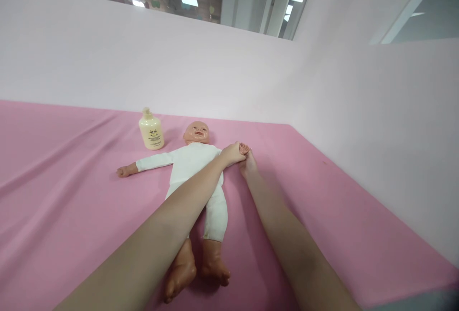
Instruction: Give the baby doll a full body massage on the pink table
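On pink tabletop [71,196]: doll [195,167] in white suit, lying face up, arms spread, feet toward the viewer. Cream bottle [151,131] upright just beside its head, untouched. Left hand [232,152] crossed over the doll's torso and closed around the doll's far wrist; right hand [248,164] just beside, apparently pinching the doll's small hand [245,148], fingers partly hidden. Work at that arm judged barely begun; other limbs not yet handled.
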`<action>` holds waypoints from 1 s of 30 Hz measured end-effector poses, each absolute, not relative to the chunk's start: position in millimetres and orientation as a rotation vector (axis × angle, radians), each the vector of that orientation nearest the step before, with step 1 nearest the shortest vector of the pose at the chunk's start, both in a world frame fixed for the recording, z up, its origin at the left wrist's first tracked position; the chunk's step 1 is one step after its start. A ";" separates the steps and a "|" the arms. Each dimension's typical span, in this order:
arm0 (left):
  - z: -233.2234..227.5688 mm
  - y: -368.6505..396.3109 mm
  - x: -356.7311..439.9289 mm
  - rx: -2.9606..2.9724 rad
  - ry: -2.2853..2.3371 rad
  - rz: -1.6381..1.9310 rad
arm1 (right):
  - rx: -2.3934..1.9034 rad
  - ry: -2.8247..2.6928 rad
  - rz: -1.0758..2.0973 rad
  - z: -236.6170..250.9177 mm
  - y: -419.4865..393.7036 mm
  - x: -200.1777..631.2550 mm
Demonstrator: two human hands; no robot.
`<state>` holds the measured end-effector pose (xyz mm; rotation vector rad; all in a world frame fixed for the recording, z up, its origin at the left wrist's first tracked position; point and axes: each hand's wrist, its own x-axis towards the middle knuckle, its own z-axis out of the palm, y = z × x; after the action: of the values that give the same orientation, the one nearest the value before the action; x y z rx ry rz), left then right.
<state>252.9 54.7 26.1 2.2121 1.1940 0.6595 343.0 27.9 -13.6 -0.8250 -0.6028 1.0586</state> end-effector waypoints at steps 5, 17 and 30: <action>27.4 55.1 253.9 2.182 1.220 0.696 | -0.828 -0.531 1.158 -10.9 21.7 339.5; 37.4 46.7 254.7 2.230 1.252 0.690 | -0.792 -0.482 1.205 0.3 13.0 334.9; 37.4 42.1 253.6 2.389 1.339 0.609 | -0.719 -0.468 1.176 3.2 10.8 329.2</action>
<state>253.6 42.1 37.4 2.3890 1.3390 0.6086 329.2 10.8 3.2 -0.7188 -0.4677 1.1759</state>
